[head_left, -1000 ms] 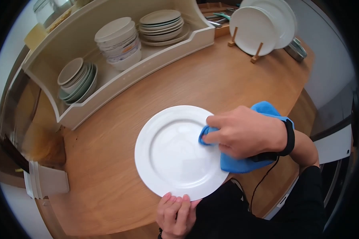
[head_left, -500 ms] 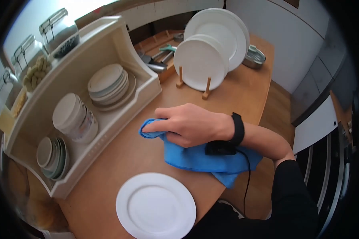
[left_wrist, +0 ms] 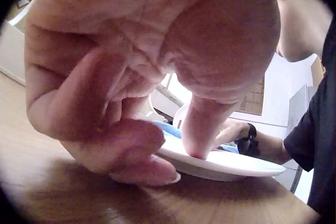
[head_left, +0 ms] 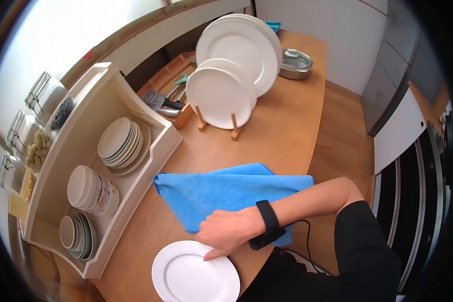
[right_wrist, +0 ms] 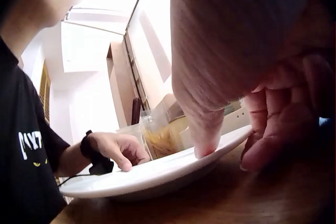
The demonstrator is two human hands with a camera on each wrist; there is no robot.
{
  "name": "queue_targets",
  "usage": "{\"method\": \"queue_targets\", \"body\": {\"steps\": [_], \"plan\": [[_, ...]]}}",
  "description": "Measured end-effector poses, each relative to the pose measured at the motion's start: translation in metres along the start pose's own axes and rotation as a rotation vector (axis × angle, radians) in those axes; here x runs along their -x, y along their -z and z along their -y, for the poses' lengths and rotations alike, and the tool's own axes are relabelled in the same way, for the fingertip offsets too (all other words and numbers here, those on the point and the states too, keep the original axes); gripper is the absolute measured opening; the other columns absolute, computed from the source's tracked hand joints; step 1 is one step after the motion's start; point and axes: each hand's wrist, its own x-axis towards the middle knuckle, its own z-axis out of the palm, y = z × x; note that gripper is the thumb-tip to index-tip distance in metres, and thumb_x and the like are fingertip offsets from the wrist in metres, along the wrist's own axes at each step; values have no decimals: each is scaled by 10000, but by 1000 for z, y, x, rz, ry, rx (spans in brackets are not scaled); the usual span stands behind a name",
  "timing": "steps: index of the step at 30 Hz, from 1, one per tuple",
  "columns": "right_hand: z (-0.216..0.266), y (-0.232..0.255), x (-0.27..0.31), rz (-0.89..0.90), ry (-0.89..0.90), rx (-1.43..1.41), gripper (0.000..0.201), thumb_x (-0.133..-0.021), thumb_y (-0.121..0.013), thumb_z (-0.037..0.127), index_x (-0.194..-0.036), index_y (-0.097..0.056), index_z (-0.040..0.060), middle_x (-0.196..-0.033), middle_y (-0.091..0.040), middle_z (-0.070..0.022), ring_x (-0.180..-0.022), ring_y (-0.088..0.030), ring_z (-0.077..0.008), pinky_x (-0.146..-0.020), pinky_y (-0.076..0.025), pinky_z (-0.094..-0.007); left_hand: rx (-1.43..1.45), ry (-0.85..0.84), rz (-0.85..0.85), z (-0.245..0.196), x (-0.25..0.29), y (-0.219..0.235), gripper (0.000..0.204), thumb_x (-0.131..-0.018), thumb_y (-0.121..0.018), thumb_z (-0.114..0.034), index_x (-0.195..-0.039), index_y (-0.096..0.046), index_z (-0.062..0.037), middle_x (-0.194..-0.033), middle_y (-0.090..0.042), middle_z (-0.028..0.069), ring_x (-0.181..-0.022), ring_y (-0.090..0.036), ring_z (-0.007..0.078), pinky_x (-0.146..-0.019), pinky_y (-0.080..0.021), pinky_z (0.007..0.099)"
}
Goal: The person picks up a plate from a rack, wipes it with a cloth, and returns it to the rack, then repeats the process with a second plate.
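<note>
A white dinner plate (head_left: 196, 277) lies low in the head view, near the table's front edge. My right hand (head_left: 229, 229) has its thumb on top of the rim, and the right wrist view shows its fingers (right_wrist: 262, 142) curled at the rim's outer side. On the opposite side, outside the head view, my left hand (right_wrist: 118, 148) holds the rim. Its thumb (left_wrist: 202, 129) presses the top while the other fingers bend in beside the edge. Just beyond the right hand, a blue cloth (head_left: 231, 189) is spread on the table.
A cream shelf (head_left: 136, 229) with stacked bowls and plates stands left, several glass jars (head_left: 40, 146) on top. Behind are white plates (head_left: 219, 98) upright in a wooden rack (head_left: 235, 128), a utensil tray (head_left: 183, 118) and a lidded metal container (head_left: 294, 65).
My right hand has let go of the blue cloth, now lying on the table, and has moved to the plate's rim. The head view has turned toward the rack.
</note>
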Motion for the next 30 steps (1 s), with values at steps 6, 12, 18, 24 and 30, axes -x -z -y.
{"method": "queue_targets", "body": {"steps": [6, 12, 18, 24, 30], "plan": [[-9, -21, -1, -133, 50, -265, 415, -933, -692, 355, -918, -638, -56, -791, -669, -258, -790, -657, -463, -699, -519, -519, 331, -59, -18, 14, -3, -10, 283, -957, -695, -202, -1023, -677, 73, -779, -644, 19, -710, -540, 128, -650, -448, 307], [25, -21, 50, -417, -4, -537, 325, -1008, -622, 293, -1094, -559, -14, -718, -634, -179, -594, -631, -328, -565, -516, -422, 466, -189, -256, -27, 34, -17, 166, -999, -652, -162, -972, -658, 2, -754, -545, -35, -670, -442, 61, -594, -345, 253], [42, -64, 126, -144, 77, -1275, 473, -1036, -600, 239, -1373, -419, -39, -748, -691, -128, -489, -657, -149, -387, -518, -240, 416, -456, -337, -86, 44, -2, 232, -993, -690, -171, -841, -574, -40, -684, -493, -9, -609, -424, 92, -561, -341, 259], [32, -54, 204, -448, 125, -1524, 477, -1029, -606, 183, -1367, -376, -63, -764, -707, -170, -490, -686, -215, -384, -553, -262, 304, -678, -239, -119, 0, -5, 464, -1094, -490, -412, -849, -624, -43, -678, -525, -58, -593, -443, 34, -520, -311, 215], [-3, 56, 230, -1173, 91, -1073, 395, -1021, -625, 153, -1302, -457, -69, -852, -722, -162, -590, -722, -220, -473, -604, -302, 54, -589, -11, -146, -58, -14, 170, -869, -749, -34, -755, -625, -11, -611, -587, -9, -560, -540, 60, -521, -416, 234]]}}
